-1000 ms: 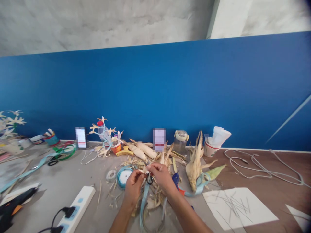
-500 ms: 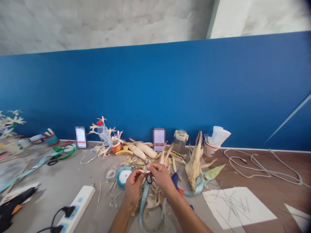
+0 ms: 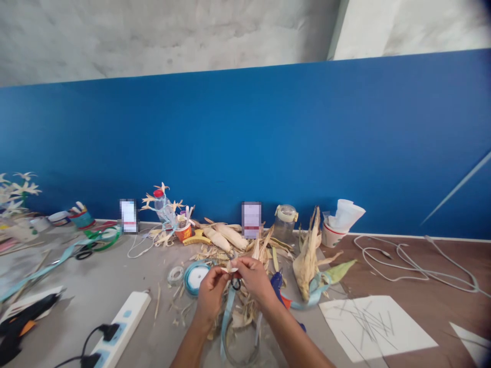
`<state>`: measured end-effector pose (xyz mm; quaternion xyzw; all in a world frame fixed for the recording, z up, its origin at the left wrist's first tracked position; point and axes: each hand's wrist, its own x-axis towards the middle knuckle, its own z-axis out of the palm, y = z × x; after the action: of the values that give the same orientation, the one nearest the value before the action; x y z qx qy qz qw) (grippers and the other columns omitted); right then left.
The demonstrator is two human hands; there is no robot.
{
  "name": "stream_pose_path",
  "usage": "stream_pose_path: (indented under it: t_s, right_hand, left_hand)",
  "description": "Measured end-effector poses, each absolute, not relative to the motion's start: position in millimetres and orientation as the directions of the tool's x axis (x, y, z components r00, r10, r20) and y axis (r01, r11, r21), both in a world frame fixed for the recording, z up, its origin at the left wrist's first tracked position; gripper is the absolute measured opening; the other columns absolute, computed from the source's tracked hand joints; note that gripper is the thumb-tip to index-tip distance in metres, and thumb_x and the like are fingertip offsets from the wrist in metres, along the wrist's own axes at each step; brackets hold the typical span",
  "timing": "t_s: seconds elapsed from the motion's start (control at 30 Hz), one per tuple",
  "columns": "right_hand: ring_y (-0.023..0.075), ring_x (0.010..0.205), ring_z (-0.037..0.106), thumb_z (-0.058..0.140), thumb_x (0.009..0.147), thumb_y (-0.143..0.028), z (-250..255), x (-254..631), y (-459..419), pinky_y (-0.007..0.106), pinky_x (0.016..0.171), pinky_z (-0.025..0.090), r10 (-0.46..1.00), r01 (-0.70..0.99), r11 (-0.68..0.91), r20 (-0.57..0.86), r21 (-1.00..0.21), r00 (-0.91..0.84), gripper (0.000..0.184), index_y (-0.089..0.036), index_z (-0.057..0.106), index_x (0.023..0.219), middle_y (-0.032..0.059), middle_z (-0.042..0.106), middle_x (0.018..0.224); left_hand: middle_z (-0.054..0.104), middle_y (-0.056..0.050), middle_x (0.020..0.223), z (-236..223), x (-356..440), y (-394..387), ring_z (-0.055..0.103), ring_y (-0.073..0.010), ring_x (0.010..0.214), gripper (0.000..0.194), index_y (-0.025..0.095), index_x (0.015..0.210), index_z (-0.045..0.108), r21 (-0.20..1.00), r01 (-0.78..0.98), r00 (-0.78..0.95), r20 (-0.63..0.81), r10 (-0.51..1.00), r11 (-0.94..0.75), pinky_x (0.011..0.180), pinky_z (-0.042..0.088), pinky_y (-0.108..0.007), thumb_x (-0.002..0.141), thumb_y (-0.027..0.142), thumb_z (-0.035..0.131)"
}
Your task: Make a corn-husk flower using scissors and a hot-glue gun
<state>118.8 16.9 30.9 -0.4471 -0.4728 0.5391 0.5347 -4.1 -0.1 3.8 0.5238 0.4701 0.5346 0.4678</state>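
Note:
My left hand [image 3: 210, 296] and my right hand [image 3: 255, 280] meet over the table, both pinching a small pale piece of corn husk [image 3: 229, 268] between their fingertips. A light blue ribbon [image 3: 227, 319] hangs down from between the hands onto the table. Under and around the hands lie scraps of dry husk [image 3: 241, 312]. A blue spool of ribbon [image 3: 195, 277] sits just left of my left hand, and a small roll of clear tape [image 3: 175, 276] lies beside it.
A white power strip [image 3: 121, 324] lies at the front left, a black glue gun [image 3: 23, 322] beyond it. Dried corn cobs [image 3: 309, 258], a glass jar [image 3: 286, 222], a paper cup [image 3: 332, 235], a white sheet [image 3: 378, 327] and a white cable [image 3: 414, 263] fill the right side.

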Motion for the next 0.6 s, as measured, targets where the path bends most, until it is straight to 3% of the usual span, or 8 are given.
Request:
stream_pose_path:
  t_s: [0.17, 0.6]
  right_hand:
    - [0.0093, 0.046, 0.039, 0.058, 0.066, -0.040, 31.3, 118.9, 16.4, 0.021, 0.047, 0.031, 1.000, -0.129, 0.021, 0.023, -0.991, -0.015, 0.027, -0.016, 0.061, 0.052, -0.0043, 0.046, 0.044]
    - [0.0097, 0.043, 0.043, 0.058, 0.067, -0.040, 38.9, 118.1, 12.1, 0.021, 0.046, 0.033, 1.000, -0.122, -0.005, -0.001, -0.993, -0.026, 0.028, -0.015, 0.064, 0.055, -0.0035, 0.050, 0.043]
  left_hand:
    - [0.063, -0.001, 0.068, 4.5, -3.5, -0.3, 0.057, -0.0170, 0.069, 0.019, 0.017, 0.071, 0.060, 0.993, -0.021, -0.040, 0.119, 0.992, -0.120, 0.067, 0.043, -0.027, 0.071, 0.035, 0.062]
    - [0.062, -0.001, 0.066, 1.4, -6.6, 1.7, 0.056, -0.0163, 0.066, 0.018, 0.017, 0.070, 0.060, 0.991, 0.021, -0.032, 0.136, 0.990, -0.135, 0.065, 0.043, -0.026, 0.071, 0.035, 0.062]
